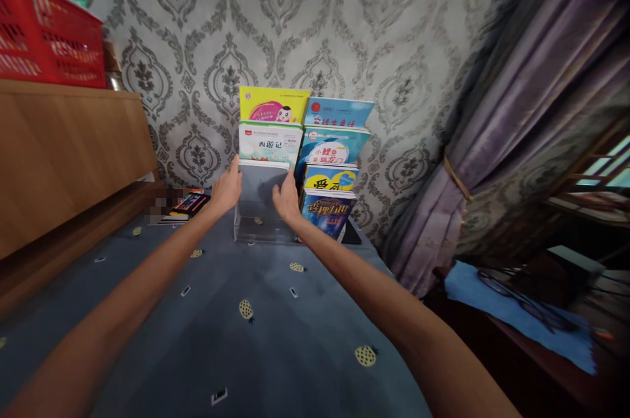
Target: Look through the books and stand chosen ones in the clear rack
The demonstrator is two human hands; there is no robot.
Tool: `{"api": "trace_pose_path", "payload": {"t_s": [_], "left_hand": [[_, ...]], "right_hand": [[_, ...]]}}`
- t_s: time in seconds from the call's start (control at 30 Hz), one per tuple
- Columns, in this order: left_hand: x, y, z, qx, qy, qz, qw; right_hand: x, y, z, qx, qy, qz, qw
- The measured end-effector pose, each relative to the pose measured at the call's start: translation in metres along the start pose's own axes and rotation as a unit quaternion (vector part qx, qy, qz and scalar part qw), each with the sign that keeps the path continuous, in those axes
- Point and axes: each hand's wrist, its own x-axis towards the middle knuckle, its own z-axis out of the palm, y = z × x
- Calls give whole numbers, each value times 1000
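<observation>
A clear stepped rack (263, 234) stands on the cloth near the wall, books rising in tiers. Between my hands is a plain grey-covered book (263, 183), upright, its pale top edge showing. My left hand (227, 189) grips its left side, and my right hand (286, 198) grips the right side with the thumb toward me. Behind it rise a white-and-green book (270, 142) and a yellow book (273, 103). To the right, two blue-toned books (339, 113), a yellow-and-blue book (329, 177) and a dark blue book (327, 211) stand in steps. The lowest left tier is see-through.
Dark books or booklets (184, 206) lie left of the rack. A wooden cabinet (73, 155) bearing a red basket (54, 31) borders the left. At right hang purple curtains (443, 208); glasses (526, 303) lie on a blue cloth (472, 290).
</observation>
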Motion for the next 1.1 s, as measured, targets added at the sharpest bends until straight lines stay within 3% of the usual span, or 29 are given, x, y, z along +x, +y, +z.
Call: {"api": "trace_pose_path", "payload": {"t_s": [0.53, 1.1], "left_hand": [[1, -18, 5, -68, -6, 18, 998], [4, -26, 15, -54, -22, 43, 997]], "right_hand": [[-7, 1, 0, -21, -13, 8, 1000], [-19, 12, -3, -18, -33, 7, 999]]}}
